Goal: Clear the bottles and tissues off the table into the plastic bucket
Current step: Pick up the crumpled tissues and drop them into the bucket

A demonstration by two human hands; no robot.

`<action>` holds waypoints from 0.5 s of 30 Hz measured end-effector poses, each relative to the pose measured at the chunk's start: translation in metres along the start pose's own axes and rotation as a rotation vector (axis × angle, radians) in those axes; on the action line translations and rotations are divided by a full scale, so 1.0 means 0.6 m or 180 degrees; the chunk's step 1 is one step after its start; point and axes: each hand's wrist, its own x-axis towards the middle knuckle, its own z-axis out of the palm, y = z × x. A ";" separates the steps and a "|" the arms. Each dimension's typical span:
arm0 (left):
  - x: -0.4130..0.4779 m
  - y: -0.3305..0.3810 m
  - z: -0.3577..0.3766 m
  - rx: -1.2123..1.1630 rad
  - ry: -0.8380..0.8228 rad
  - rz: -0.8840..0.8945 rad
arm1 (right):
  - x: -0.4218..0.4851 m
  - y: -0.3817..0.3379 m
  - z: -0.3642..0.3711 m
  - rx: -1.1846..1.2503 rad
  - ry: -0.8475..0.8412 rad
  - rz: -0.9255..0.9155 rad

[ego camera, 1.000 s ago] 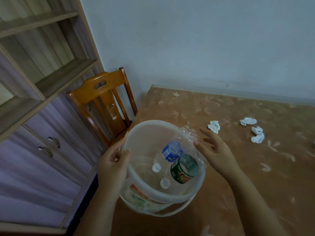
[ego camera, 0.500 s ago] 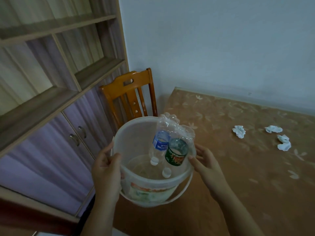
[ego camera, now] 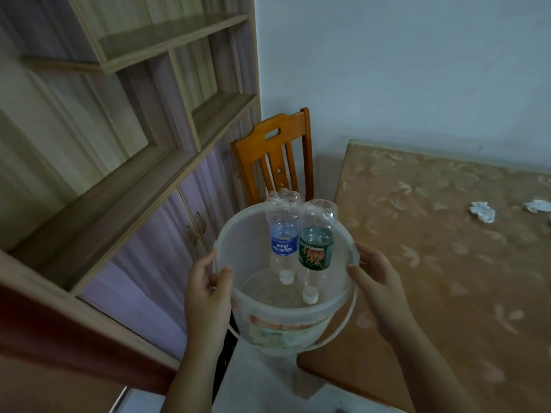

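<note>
The plastic bucket (ego camera: pixel 286 296) is being held off the table's (ego camera: pixel 447 263) near-left corner, carried between both hands. The left hand (ego camera: pixel 205 289) is gripping the rim, its thumb hooked over the lip and inside the wall, the other fingers wrapping the outside; the right hand (ego camera: pixel 374 280) is pressing flat against the opposite side, fingers held together along the rim, not curling over it as far as can be seen. Between the two sets of fingers, two bottles are standing cap-down inside: the blue-label bottle (ego camera: pixel 283 239) nearer the left fingers, the green-label bottle (ego camera: pixel 315 248) nearer the right, their bases projecting above the far rim. Both look empty, so the load is judged light. The bucket wall is thin and translucent and is likely flexing under side pressure; the stiffer rim is the sounder place to hold, or the wire handle (ego camera: pixel 337 332) hanging slack below the right fingers. Two crumpled tissues (ego camera: pixel 482 212) are lying on the table, well beyond the right fingertips, the second (ego camera: pixel 538 205) at the frame edge. These are soft, near weightless, and judged to be best taken with a fingertip pinch.
</note>
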 end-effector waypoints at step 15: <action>0.199 0.002 0.078 -0.0031 -0.0507 0.0072 | 0.173 0.025 0.061 0.0195 0.0410 -0.0033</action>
